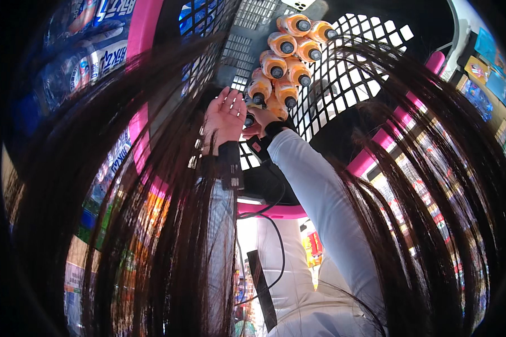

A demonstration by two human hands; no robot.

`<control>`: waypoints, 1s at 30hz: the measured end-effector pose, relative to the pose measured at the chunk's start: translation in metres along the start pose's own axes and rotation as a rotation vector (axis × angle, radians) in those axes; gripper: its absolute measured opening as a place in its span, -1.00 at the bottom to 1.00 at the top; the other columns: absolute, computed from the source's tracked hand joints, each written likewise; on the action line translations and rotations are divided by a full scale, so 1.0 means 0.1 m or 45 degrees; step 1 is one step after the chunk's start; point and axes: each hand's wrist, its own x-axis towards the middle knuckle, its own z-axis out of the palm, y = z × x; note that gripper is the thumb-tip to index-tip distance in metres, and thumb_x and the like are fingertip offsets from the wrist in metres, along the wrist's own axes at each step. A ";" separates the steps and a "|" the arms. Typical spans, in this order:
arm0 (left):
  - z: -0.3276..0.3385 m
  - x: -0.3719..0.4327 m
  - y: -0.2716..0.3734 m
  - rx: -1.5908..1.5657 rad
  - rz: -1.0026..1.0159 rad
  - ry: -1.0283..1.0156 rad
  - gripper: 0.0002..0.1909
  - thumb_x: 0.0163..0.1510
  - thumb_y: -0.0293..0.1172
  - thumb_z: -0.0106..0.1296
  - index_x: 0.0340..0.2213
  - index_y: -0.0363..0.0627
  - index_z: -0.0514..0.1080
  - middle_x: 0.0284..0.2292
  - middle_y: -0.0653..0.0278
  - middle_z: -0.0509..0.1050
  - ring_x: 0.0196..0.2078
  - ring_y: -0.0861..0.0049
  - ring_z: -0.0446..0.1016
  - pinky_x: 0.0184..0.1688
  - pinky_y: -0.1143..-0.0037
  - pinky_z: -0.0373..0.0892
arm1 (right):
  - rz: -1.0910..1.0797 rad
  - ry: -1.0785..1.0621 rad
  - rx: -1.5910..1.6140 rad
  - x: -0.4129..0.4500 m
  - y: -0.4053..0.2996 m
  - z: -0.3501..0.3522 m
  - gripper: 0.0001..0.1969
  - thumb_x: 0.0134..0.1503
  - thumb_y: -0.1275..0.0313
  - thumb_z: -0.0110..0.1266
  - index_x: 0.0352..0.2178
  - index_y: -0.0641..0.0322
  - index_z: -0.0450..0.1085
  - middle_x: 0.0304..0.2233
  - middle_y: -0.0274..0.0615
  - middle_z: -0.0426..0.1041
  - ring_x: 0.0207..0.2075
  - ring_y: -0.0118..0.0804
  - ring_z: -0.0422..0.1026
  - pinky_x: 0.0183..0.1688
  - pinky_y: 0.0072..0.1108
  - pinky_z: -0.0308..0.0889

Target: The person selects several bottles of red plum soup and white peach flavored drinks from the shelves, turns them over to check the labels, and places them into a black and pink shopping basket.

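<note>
Deep in a black mesh shopping cart (240, 59), orange drink bottles (286, 44) with dark caps stand in two close rows. At the near end of the rows, my right hand (259, 120) has its fingers around the neck of a bottle with a dark cap (249, 120); its body is mostly hidden. Just left of it, my left hand (227, 113) is held palm up, with nothing in it and its fingers slightly apart. A black device on a strap (232, 165) sits on my left wrist, and a dark band (275, 127) circles my right one.
A pink rim (274, 210) edges the cart on the near side and both flanks. A white phone-like object (300, 5) lies at the far end. Packs of bottled drinks (84, 63) stand at left; stocked shelves (426, 189) stand at right. Loose hair and a black cable (283, 248) cross the view.
</note>
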 end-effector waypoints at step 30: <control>1.16 -4.64 -0.25 1.085 0.477 -0.483 -0.74 0.11 -0.21 -0.17 -0.49 -0.16 0.24 -0.66 0.33 0.32 -0.63 0.64 0.30 -0.57 0.63 0.24 | -0.197 -1.033 0.549 -5.34 -0.55 0.84 -0.67 -0.01 0.16 -0.05 -0.51 0.26 0.23 -0.68 -0.34 0.16 -0.70 -0.51 0.08 -0.63 -0.70 0.06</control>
